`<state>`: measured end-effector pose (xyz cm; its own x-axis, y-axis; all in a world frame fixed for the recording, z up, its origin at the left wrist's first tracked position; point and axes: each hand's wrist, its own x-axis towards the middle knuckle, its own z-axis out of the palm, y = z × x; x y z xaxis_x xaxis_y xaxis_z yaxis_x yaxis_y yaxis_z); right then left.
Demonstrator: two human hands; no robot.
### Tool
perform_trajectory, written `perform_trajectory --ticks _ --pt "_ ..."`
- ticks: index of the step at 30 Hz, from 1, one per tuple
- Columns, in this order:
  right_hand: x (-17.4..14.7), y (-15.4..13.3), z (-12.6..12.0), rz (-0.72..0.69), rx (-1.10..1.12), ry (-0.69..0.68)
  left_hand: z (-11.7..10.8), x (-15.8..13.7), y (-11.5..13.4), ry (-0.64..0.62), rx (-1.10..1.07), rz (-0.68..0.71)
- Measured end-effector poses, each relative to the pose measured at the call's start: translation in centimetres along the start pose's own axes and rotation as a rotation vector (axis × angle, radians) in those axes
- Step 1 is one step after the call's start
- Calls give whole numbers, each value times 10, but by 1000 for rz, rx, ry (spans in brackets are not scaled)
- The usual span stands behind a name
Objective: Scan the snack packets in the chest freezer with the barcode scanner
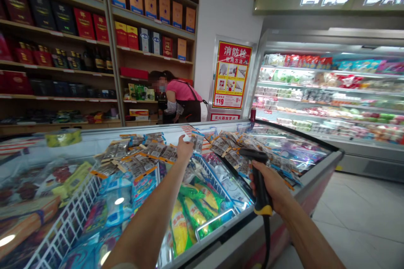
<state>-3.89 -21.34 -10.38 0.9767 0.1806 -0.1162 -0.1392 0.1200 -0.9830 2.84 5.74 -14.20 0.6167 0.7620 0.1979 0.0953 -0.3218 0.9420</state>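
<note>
My right hand is wrapped round the handle of a black and yellow barcode scanner. The scanner's head sits over small packets on the freezer glass, and its cord hangs down. My left hand reaches forward over the chest freezer, fingers closed on a small flat packet with a blue edge. Its fingertips are partly hidden. A pile of similar packets with orange edges lies to the left of that hand. Another pile of packets spreads to the right, near the scanner.
Below my arms, the chest freezer holds white wire baskets with yellow-green bags and blue bags. A roll of tape and a dark red can stand on it. Beyond, a person bends by the shelves.
</note>
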Motion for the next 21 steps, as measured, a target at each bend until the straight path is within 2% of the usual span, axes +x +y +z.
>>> perform_trajectory --ticks 3,6,11,14,17,19,21 --pt "4 1 -9 -6 17 21 -32 5 5 95 257 54" --pt "6 4 -11 -6 26 23 -59 7 5 132 466 55" --pt "10 6 -12 -3 28 33 -81 11 -9 142 686 68" --pt "13 7 -17 4 26 41 -84 7 -16 198 742 129" --pt "16 8 -25 -13 35 52 -77 -1 -13 263 776 193" --pt "17 6 -31 -18 48 55 -64 -10 -4 261 762 221" --pt "17 4 -39 -16 53 74 -42 -22 10 196 718 256"
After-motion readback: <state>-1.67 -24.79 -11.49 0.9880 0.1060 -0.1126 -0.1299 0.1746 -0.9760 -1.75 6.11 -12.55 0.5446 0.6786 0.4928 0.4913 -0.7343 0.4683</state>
